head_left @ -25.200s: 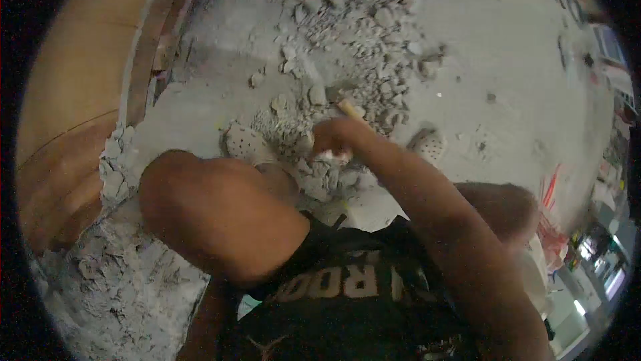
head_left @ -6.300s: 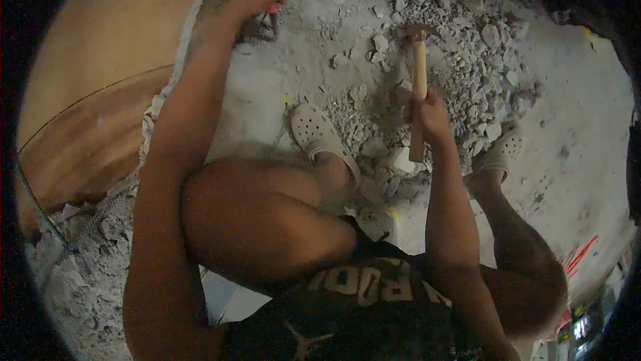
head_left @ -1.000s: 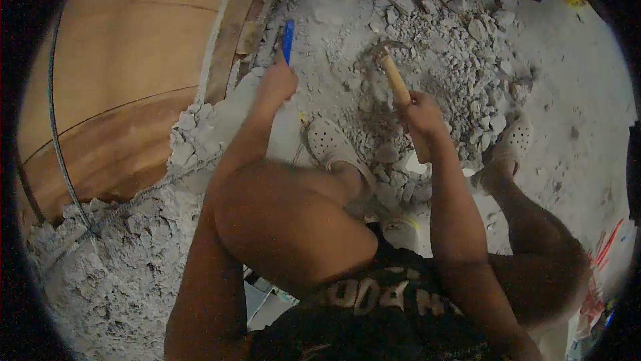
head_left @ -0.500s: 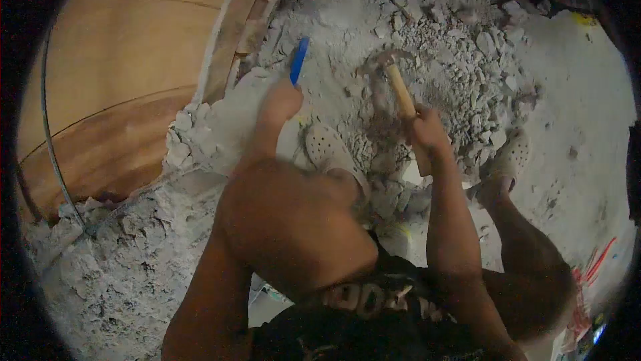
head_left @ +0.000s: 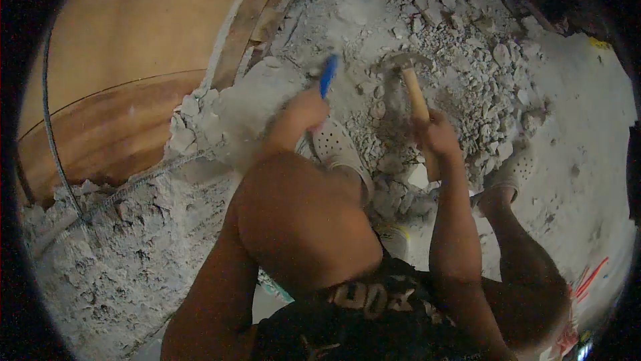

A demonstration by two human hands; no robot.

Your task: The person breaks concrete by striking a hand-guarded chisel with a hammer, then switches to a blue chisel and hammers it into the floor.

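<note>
My left hand (head_left: 308, 109) is closed round a blue tool (head_left: 328, 75), whose blue part points up and away over the dusty floor; whatever else it has is hidden. Beside my left shoe (head_left: 335, 147), that hand hangs near its toe. My right hand (head_left: 437, 135) grips the wooden handle of a hammer (head_left: 415, 91). The hammer's metal head lies at the far end, over grey rubble (head_left: 467, 87). Between the two hands, small broken pieces cover the ground.
Wooden boarding (head_left: 133, 47) curves along the left, with a broken concrete edge (head_left: 183, 131) beside it. A steel rod (head_left: 50, 117) stands by rough concrete (head_left: 127, 247) at lower left. My right shoe (head_left: 517, 171) is at the right. Red strips (head_left: 591, 277) lie at lower right.
Over the last second my left hand has moved right and nearer to me with the blue tool. Earlier it held a tool with a round pink guard. The hammer stays in my right hand.
</note>
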